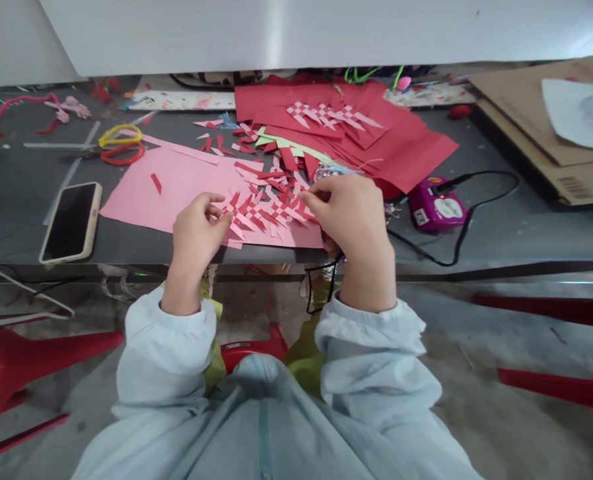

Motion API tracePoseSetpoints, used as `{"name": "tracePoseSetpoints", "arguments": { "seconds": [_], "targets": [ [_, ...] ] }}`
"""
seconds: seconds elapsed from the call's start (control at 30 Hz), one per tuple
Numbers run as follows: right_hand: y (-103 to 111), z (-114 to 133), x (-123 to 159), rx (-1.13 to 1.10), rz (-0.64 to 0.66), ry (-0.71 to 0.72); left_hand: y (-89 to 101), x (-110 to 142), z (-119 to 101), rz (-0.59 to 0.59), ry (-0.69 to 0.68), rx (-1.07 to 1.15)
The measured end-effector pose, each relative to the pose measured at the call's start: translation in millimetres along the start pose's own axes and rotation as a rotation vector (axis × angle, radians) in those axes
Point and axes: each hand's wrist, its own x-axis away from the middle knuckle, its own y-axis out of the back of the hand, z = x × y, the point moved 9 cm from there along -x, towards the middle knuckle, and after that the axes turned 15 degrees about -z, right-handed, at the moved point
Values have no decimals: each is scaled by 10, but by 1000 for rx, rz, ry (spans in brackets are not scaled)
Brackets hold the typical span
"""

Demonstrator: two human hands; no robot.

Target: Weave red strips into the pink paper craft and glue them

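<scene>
While the weave [256, 212] is laid left to right on the pink paper [139, 183], its right end is pinched by the right hand [352, 208], but whether its left end is held by the half-curled left hand [199, 230] cannot be told.

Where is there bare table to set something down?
Bare tabletop lies left of the phone, nearer than the scissors, and right of the black cable, before the cardboard. Crowded: between left hand and right hand, where paper strips litter the pink sheet.
</scene>
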Motion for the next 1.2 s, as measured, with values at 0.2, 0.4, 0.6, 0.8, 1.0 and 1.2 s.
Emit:
{"name": "tracePoseSetpoints", "arguments": {
  "seconds": [0.2, 0.4, 0.6, 0.8, 1.0, 1.2],
  "targets": [
    [-137, 153, -46, -18, -30, 53, 25, -19, -111, -70, -167, -175],
    [-213, 214, -75, 60, -21, 105, 34, -2, -151, -81, -259, -221],
    [-224, 105, -143, 131, 0, 107, 49, -2, -176, -93, -295, -175],
    [-126, -40, -164, 136, -26, 91, 82, 22, -170, -90, -311, -146],
    [-189, 60, -164, 133, 30, 189, 143, 4, -137, -88, -308, -117],
    [-352, 145, -178, 176, 42, 275, 208, -24, -81, -81, -302, -118]
  ]
}}
